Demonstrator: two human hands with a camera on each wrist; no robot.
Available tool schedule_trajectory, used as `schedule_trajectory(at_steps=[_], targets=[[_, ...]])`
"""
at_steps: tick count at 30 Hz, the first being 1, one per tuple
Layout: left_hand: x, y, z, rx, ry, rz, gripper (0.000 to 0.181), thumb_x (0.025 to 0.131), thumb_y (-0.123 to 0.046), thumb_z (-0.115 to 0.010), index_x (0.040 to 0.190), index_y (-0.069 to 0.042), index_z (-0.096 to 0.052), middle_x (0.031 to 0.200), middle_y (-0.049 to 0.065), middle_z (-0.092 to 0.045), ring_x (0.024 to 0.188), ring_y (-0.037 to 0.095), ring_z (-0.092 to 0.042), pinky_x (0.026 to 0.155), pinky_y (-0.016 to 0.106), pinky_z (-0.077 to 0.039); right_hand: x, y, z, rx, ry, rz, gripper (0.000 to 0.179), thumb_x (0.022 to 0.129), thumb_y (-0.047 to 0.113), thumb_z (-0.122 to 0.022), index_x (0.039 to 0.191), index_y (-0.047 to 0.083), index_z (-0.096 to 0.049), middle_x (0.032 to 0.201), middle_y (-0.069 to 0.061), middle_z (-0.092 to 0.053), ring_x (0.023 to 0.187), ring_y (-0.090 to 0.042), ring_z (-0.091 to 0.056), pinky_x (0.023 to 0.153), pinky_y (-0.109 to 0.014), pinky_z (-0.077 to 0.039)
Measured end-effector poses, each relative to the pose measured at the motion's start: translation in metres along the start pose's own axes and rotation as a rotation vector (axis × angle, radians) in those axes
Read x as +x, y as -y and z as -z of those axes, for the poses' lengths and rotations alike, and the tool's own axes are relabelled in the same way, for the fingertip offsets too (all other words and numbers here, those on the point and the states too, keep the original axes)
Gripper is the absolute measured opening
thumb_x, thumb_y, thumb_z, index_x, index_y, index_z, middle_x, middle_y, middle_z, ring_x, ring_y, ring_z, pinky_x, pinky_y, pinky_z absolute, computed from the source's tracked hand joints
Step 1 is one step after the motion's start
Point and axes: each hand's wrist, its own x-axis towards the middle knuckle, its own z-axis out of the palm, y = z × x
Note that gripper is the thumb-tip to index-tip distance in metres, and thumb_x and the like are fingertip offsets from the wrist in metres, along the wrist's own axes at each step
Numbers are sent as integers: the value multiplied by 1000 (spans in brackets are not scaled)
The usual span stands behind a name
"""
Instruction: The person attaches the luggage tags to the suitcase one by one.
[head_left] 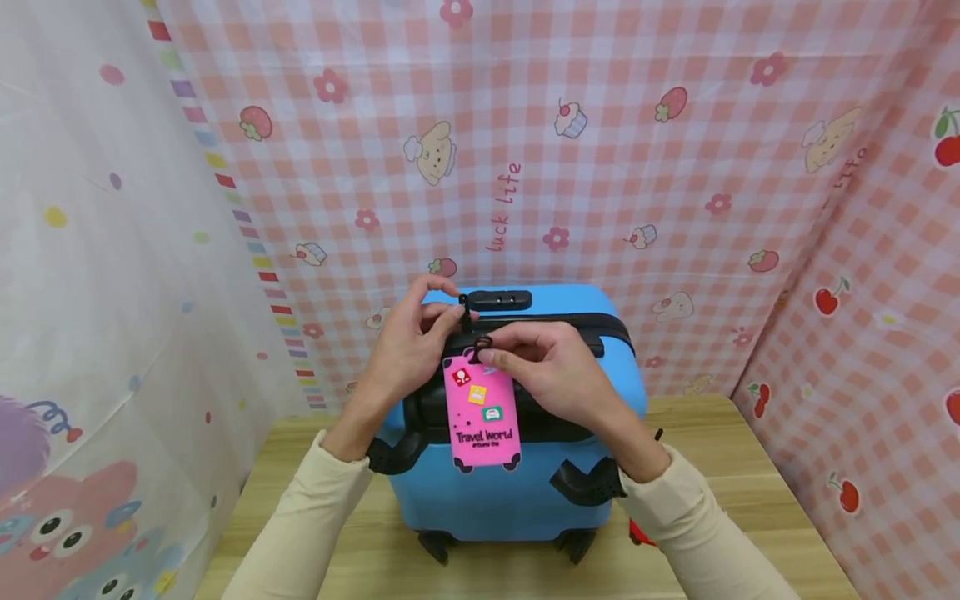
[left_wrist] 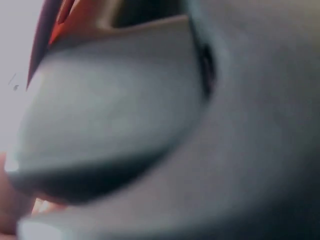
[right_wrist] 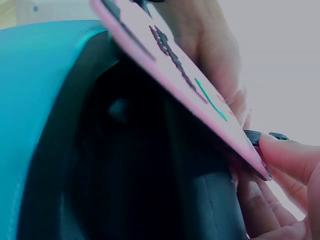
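A pink luggage tag (head_left: 483, 417) with "Travel World" lettering hangs in front of a blue suitcase (head_left: 502, 492). My right hand (head_left: 551, 362) pinches the tag's black strap near its top edge, between thumb and fingers. On the other side, my left hand (head_left: 412, 342) pinches an upright black strap end (head_left: 465, 312) between thumb and fingers, beside the suitcase's black top handle (head_left: 540, 321). In the right wrist view the tag (right_wrist: 175, 75) slants across the black part of the suitcase, with right-hand fingers (right_wrist: 287, 160) at its lower end. The left wrist view is mostly blurred.
The suitcase stands on a wooden tabletop (head_left: 720, 467), its black combination lock (head_left: 501, 300) on top. A small red object (head_left: 640, 533) lies partly hidden by the right sleeve. Patterned cloth (head_left: 495, 125) encloses the back and both sides.
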Motion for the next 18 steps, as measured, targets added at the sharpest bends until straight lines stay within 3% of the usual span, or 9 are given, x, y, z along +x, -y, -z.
schedule_trajectory(at_steps=[4,12,18], targets=[[-1,1,2,-8,13,-3,16,102,-14,-55,116,-10,-52,107,7,-75,91,19,-71,82,34,-55,0,1,-4,-57,-17,65,14,92,9,-71,104,5,-75,98,-7,-73,77,-11,-72,68,-29,-59],[-3,5,6,1,31,-4,10,102,-13,-56,111,-9,-55,101,5,-75,85,18,-70,75,31,-53,-2,3,-12,-280,-89,278,11,89,9,-74,99,7,-76,95,-1,-67,76,-8,-60,64,-26,-52],[-3,5,5,16,29,-22,10,101,-12,-56,111,-10,-55,100,5,-75,84,17,-69,73,31,-52,1,3,-11,-331,-130,328,11,87,8,-75,98,5,-77,91,-2,-61,73,-10,-51,62,-26,-44]])
